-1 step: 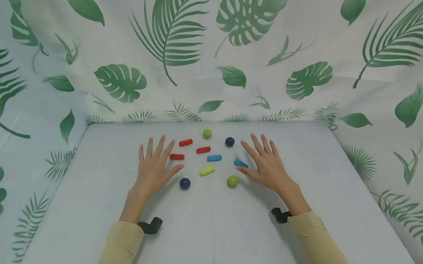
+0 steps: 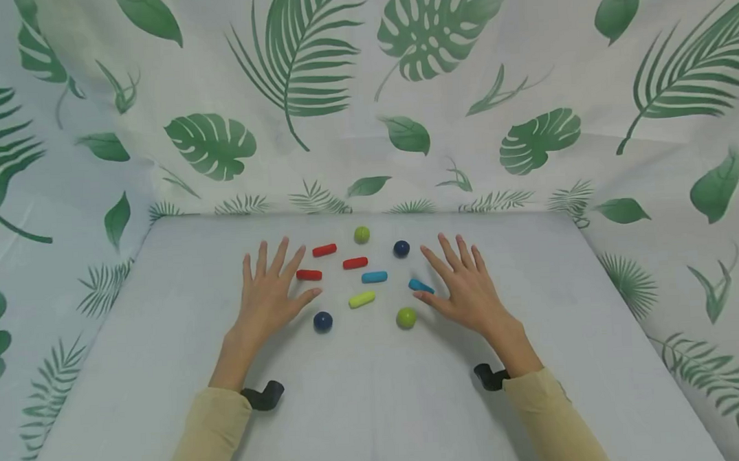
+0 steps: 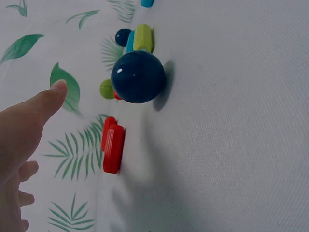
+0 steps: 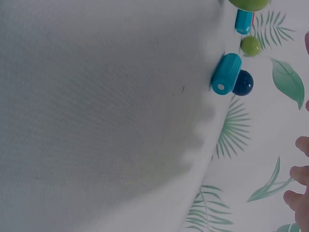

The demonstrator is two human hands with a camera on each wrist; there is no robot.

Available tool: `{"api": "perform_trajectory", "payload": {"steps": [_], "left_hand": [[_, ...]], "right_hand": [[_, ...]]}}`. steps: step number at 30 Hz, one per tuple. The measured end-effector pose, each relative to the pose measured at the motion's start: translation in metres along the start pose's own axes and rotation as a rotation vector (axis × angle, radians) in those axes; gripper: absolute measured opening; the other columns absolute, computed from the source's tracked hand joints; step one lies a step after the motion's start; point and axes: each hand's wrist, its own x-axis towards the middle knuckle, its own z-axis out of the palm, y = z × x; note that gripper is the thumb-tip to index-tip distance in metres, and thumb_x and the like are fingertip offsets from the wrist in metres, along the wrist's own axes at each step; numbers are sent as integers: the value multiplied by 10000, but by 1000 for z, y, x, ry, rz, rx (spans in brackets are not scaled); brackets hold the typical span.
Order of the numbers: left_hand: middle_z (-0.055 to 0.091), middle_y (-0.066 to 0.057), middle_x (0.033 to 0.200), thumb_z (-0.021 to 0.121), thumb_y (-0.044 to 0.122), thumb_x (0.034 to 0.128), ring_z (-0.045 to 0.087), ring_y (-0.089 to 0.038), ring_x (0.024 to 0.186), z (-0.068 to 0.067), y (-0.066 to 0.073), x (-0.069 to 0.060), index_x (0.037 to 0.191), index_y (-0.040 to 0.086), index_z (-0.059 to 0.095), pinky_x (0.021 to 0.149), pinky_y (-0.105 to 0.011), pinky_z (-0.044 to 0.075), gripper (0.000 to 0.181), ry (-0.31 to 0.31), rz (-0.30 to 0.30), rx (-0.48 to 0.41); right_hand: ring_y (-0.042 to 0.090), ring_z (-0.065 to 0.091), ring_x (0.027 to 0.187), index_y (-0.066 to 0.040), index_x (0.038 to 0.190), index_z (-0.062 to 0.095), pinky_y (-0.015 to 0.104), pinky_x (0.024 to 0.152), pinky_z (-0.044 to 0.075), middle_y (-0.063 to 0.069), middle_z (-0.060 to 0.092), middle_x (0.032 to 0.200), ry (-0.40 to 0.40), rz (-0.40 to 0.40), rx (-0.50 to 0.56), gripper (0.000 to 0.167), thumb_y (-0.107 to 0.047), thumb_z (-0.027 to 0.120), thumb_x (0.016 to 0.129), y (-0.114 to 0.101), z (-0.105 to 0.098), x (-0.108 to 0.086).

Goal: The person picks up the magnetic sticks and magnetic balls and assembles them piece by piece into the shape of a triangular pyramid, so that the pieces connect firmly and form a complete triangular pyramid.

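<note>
My left hand (image 2: 265, 305) is spread with straight fingers at the left of the small pieces, holding nothing. Nearest to it are a red stick (image 2: 309, 275) by the thumb and index finger and a dark blue ball (image 2: 323, 321) below the thumb. On the other side, my right hand (image 2: 471, 296) is also spread and empty, its thumb tip beside a blue stick (image 2: 421, 285). A green ball (image 2: 406, 317) lies just below that thumb. The left wrist view shows the dark blue ball (image 3: 138, 77) large, above the red stick (image 3: 113, 149).
Between the hands lie two more red sticks (image 2: 324, 249) (image 2: 355, 263), a second blue stick (image 2: 374, 277), a yellow-green stick (image 2: 362, 299), a green ball (image 2: 361, 235) and a dark blue ball (image 2: 401, 248). Leaf-patterned cloth (image 2: 342, 163) borders the white table (image 2: 377, 409).
</note>
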Motion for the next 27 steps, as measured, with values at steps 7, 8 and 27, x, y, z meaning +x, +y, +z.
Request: {"api": "perform_trajectory", "payload": {"steps": [7, 8, 27], "left_hand": [[158, -129, 1724, 691, 563, 924, 59, -473, 1573, 0, -1, 0, 1630, 202, 304, 1223, -707, 11, 882, 4, -1, -8], [163, -130, 1723, 690, 562, 925, 62, -474, 1572, -1, -1, 0, 1629, 200, 305, 1222, -708, 13, 880, 2, -3, -10], [597, -148, 1340, 843, 242, 866, 583, -295, 1158, 20, 18, -28, 1383, 61, 609, 982, -457, 555, 595, -236, -35, -478]], "right_hand": [[531, 197, 1527, -132, 1562, 441, 700, 1205, 186, 250, 312, 1644, 46, -33, 0, 851, -485, 784, 867, 1, 0, 0], [535, 212, 1520, -117, 1553, 452, 701, 1200, 201, 257, 325, 1636, 55, -40, 12, 841, -460, 795, 866, 1, 0, 0], [360, 618, 1245, -26, 1319, 647, 518, 1033, 522, 154, 657, 1341, -180, -72, 492, 410, -143, 755, 941, -17, 14, 29]]}}
